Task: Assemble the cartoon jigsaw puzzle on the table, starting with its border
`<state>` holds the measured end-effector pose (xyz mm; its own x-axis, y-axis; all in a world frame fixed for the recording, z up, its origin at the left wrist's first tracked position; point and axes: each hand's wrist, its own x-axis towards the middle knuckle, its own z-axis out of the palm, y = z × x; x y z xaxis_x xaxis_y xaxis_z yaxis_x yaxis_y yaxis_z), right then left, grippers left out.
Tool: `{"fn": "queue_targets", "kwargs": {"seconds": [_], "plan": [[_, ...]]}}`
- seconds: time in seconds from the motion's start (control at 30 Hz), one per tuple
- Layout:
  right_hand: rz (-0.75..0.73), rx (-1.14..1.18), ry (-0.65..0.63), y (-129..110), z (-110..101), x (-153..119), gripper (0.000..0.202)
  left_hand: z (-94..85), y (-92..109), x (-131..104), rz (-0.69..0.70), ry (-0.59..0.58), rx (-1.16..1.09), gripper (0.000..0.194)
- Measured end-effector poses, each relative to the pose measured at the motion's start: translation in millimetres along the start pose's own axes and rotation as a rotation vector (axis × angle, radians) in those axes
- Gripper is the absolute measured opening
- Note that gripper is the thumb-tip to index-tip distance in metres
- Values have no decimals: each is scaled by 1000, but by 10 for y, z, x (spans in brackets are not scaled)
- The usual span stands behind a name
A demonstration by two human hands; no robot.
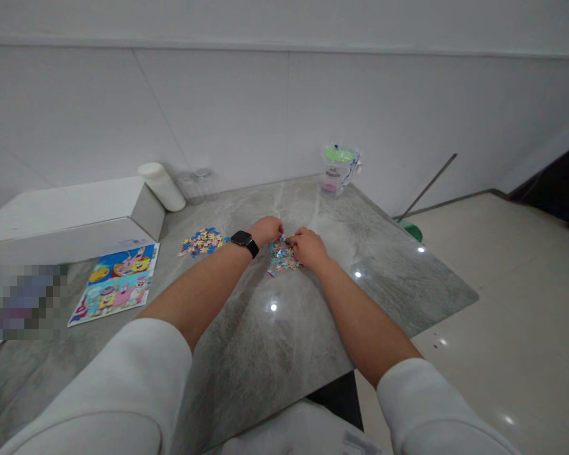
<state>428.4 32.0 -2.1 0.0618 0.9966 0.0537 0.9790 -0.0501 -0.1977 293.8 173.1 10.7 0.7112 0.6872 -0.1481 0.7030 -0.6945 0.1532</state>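
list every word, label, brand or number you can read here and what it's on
No text can be read.
Clear bag: dark print on or inside it, too small and blurred.
White box: faint marks low on its side, too small.
Picture sheet: no words I can make out.

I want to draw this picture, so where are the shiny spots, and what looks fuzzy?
Head view: small bright glare spots dot the grey table and floor; head view: blocky squares blur a patch at the left edge; head view: puzzle pieces by the left hand and right hand are too small to see clearly.
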Motion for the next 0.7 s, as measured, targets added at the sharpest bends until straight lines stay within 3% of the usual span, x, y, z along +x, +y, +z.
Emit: {"fn": "queue_targets", "kwargs": {"seconds": [0.13, 0.33, 0.7], "plan": [[76, -17, 48, 16, 5, -1, 38, 3, 14, 7, -7, -24, 1, 26], [-38, 8, 16, 0, 9, 2, 41, 32, 40, 33, -25, -53, -10, 20], [-13, 47, 51, 24, 20, 18, 36, 19, 55, -40, 82, 6, -41, 29]]}}
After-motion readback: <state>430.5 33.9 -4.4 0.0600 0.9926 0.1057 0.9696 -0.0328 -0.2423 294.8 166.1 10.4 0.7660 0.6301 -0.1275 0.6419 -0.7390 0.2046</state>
